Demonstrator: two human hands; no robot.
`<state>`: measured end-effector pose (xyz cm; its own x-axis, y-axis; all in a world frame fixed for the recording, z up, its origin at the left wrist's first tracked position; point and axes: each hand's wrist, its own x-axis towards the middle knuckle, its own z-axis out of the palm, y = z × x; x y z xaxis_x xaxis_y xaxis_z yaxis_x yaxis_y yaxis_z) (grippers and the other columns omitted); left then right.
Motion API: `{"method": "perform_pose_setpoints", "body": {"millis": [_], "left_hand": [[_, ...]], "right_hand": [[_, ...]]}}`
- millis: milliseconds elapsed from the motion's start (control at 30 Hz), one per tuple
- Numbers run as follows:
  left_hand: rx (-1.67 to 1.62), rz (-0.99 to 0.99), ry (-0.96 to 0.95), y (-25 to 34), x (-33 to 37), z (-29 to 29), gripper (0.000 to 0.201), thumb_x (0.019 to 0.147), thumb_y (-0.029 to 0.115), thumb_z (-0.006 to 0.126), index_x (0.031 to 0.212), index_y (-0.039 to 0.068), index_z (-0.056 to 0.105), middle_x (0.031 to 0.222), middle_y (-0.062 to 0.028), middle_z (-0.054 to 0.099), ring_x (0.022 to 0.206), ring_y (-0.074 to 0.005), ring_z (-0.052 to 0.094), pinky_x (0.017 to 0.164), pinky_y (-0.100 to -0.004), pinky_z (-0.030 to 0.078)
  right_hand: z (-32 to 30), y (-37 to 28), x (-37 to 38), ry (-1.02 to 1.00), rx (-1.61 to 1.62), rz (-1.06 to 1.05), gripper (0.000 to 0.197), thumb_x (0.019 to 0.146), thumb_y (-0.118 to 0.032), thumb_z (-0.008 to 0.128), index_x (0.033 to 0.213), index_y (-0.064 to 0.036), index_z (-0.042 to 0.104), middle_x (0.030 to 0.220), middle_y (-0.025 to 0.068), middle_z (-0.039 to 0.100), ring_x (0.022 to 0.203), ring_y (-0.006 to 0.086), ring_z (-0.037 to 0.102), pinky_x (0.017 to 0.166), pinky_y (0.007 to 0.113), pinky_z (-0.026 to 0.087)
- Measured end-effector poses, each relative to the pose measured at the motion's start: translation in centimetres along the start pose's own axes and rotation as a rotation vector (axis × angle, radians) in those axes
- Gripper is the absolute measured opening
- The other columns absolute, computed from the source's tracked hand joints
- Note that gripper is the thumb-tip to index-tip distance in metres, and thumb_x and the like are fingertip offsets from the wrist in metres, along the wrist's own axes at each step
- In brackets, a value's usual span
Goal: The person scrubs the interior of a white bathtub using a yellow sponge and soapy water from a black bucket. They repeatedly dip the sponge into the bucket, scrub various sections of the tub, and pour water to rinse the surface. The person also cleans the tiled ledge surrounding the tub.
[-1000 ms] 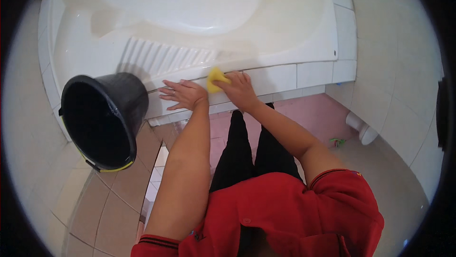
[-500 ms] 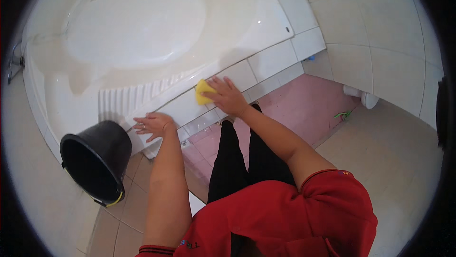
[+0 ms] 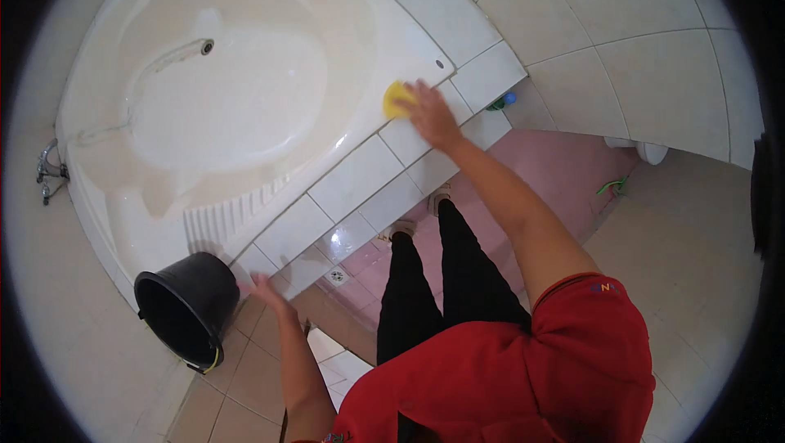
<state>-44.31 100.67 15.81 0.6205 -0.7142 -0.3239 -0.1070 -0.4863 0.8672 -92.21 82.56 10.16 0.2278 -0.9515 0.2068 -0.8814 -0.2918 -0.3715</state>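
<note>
My right hand (image 3: 432, 114) presses a yellow sponge (image 3: 394, 102) against the edge where the white bathtub (image 3: 360, 144) meets its tiled ledge (image 3: 356, 171). The thumb and fingers lie over the sponge's right side. My left hand (image 3: 267, 292) is at the ledge's near left end, just right of a black bucket (image 3: 200, 283). That hand is slightly blurred; its fingers are apart and hold nothing. The bucket leans with its mouth toward the lower left, and a yellow grip shows on its handle.
A chrome tap (image 3: 51, 171) is mounted at the tub's left side. Below the ledge lies a pink tiled floor (image 3: 523, 185) with a floor drain (image 3: 337, 277). A blue-capped green object (image 3: 503, 102) sits beside the ledge's right end, next to the tiled wall (image 3: 613, 58).
My right hand has slid the sponge up and to the right along the tub's edge. My left hand has come off the ledge top, lower and nearer me. The view has shifted.
</note>
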Motion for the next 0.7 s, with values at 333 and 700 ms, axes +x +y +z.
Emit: {"method": "perform_pose_setpoints", "body": {"millis": [333, 700], "left_hand": [[-1.099, -0.178, 0.447, 3.7, -2.0, -14.0, 0.115, 0.070, 0.074, 0.065, 0.151, 0.020, 0.005, 0.152, -0.0180, 0.019, 0.121, -0.0464, 0.049, 0.097, -0.0683, 0.039], [-0.984, -0.346, 0.482, 5.3, 5.4, -18.7, 0.063, 0.094, 0.036, 0.047, 0.140, -0.005, 0.032, 0.139, -0.0273, 0.038, 0.125, -0.0500, 0.042, 0.091, -0.0529, 0.056]], "right_hand": [[0.6, 6.5, 3.4, 0.364, 0.052, 0.512, 0.052, 0.086, -0.017, 0.060, 0.137, -0.0206, 0.048, 0.140, 0.0161, 0.042, 0.133, 0.0399, 0.035, 0.109, 0.058, 0.024], [-3.2, 15.9, 8.8, 0.284, -0.210, 0.677, 0.048, 0.087, -0.019, 0.059, 0.135, -0.0211, 0.049, 0.144, 0.0113, 0.039, 0.135, 0.0374, 0.029, 0.103, 0.059, 0.027]]}}
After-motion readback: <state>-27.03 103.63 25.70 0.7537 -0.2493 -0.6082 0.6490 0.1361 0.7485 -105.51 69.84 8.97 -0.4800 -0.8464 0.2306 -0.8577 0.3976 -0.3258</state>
